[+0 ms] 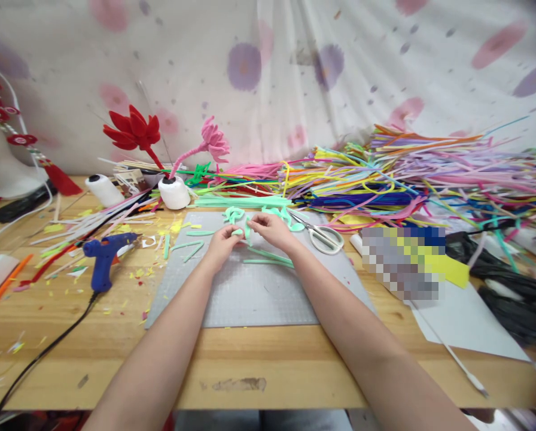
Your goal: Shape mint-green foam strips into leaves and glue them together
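Observation:
My left hand (223,245) is closed in a pinch on a mint-green pipe cleaner piece (237,232), its end showing at the fingertips. Beside it, my right hand (271,230) pinches another section of mint-green pipe cleaner (248,231); whether the two sections join, I cannot tell. Both hands are above a grey cutting mat (254,302). Just beyond the fingers lies a curled mint-green shape (233,214), with more bent pieces partly hidden behind the right hand. Straight and folded mint-green strips (268,258) rest on the mat. White-handled scissors (325,239) lie right of my right hand.
A blue glue gun (103,258) with a black cord lies at left among scraps. Red (134,130) and pink (214,140) fuzzy flowers stand in a white spool (173,193). Colourful pipe cleaners (367,173) pile along the back. White paper (474,326) and a cable lie at right.

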`<state>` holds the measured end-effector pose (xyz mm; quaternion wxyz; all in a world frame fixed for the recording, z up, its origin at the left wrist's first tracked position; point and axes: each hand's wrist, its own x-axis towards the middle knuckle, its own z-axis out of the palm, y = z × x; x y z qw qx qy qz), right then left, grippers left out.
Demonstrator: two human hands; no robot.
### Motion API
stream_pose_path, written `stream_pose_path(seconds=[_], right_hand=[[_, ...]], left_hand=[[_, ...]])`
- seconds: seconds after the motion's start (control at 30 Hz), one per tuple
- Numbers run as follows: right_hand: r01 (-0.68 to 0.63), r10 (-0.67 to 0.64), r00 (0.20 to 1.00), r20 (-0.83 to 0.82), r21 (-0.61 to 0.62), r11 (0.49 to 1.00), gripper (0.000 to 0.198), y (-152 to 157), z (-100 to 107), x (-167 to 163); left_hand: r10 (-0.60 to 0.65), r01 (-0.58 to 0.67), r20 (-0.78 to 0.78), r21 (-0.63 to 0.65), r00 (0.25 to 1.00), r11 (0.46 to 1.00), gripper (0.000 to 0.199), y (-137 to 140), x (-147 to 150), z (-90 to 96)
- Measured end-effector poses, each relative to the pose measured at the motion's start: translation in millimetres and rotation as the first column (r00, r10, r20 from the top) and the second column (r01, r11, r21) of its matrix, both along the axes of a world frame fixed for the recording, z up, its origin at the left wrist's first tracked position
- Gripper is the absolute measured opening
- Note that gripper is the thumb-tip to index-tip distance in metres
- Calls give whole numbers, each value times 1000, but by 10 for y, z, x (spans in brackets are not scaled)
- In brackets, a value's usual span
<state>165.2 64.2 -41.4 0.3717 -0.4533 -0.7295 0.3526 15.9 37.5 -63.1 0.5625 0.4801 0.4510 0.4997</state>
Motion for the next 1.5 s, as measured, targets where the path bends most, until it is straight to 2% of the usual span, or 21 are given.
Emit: stream_pose_path(seconds=[0.13, 0.2, 0.4, 0.53, 0.63, 0.77, 0.87, 1.03, 1.17, 1.33, 1.5], right_hand=[[-122, 97, 985, -141, -180, 976, 12, -35, -11, -29], [-145, 109, 980, -168, -224, 964, 9, -50, -20, -45], [-109, 99, 992, -79, -140, 984, 14, -63, -26, -61], [-135, 112, 987, -119, -208, 969, 19, -78, -7, -37], [-143, 127, 989, -77, -246, 959, 23, -90, -13, -36], [-181, 173, 983, -54, -244, 953, 26, -68, -61, -64], [-131, 119, 991, -65, -238, 962, 28, -53, -84, -92], [-119, 105, 992, -75, -221, 968, 26, -59, -144, -145], [5, 0, 1000, 25, -223, 975, 19, -50, -196, -158], [41, -21, 991, 129, -150, 988, 20, -37, -193, -163], [166, -156, 980, 126, -69, 984, 16, -31, -212, -198]], left_hand=[[77, -77, 3, -10, 997, 997, 26, 21, 5, -13], [98, -98, 2, 4, 995, 995, 27, 32, 16, -22], [115, -109, -67, 87, 991, 990, 25, 25, 56, -27], [167, -161, -66, 85, 984, 983, 22, 25, 33, -19], [230, -227, -32, 67, 973, 972, 22, 41, 10, -26], [232, -231, -9, 63, 973, 971, 23, 62, -12, -43], [237, -233, -38, 89, 971, 968, 25, 67, -25, -44], [247, -240, -65, 103, 967, 965, 29, 50, -12, -20], [202, -189, -112, 118, 973, 975, 34, 42, 15, -27], [221, -200, -185, 126, 958, 972, 29, 75, 6, -93], [257, -217, -273, 168, 927, 962, 24, 92, -18, -123]])
